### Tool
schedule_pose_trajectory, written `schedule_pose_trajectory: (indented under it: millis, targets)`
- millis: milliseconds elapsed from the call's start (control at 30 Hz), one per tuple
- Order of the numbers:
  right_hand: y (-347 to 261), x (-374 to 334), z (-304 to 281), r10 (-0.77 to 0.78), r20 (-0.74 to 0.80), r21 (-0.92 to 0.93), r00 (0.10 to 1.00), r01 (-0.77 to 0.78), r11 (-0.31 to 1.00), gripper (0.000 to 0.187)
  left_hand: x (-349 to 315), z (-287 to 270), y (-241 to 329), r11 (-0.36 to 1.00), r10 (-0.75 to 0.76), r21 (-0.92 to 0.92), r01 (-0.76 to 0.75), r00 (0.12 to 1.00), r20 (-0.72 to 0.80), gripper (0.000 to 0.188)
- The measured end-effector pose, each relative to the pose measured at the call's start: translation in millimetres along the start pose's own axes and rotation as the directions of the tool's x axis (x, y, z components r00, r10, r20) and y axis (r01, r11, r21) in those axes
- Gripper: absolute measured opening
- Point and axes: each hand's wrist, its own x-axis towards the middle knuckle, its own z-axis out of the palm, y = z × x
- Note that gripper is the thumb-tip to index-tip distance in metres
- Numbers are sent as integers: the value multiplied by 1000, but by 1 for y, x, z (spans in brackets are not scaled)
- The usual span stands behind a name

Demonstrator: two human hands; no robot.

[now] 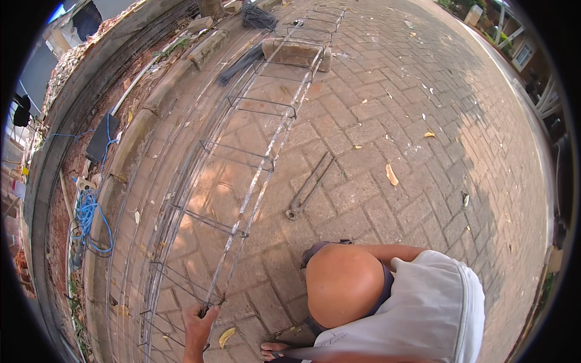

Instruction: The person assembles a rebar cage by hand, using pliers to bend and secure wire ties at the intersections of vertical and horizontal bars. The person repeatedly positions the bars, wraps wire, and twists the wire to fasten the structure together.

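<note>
A long rebar cage, made of straight bars with rectangular stirrups, stretches from beside me toward the far end of the paving. My left hand is closed around one of its bars near a stirrup corner, at the lower left. Of my right arm, only the sleeve and part of the arm show; my bent knee hides the right hand. Ahead of the knee, long-handled pincers lie on the paving, their handles apart.
A stone block sits under the cage's far part. Thin wire bundles lie beside it. Along the left run a kerb, coiled blue cord and a trench wall. Dry leaves dot the brick paving.
</note>
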Motion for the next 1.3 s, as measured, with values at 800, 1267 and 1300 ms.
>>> schedule_pose_trajectory:
  millis: [800, 1267, 1300]
  targets:
    - [-14, -12, 16, 102, -92, 199, 991, -83, 976, 26, -2, 22, -15, 958, 116, 280, -60, 975, -188, 47]
    - [-42, -21, 22, 153, -186, 69, 971, -142, 987, 30, -5, 21, -11, 975, 153, 192, -113, 966, -207, 49]
    - [-41, -24, 20, 164, -174, 94, 971, -149, 984, 31, -7, 21, -11, 980, 125, 175, -90, 972, -199, 49]
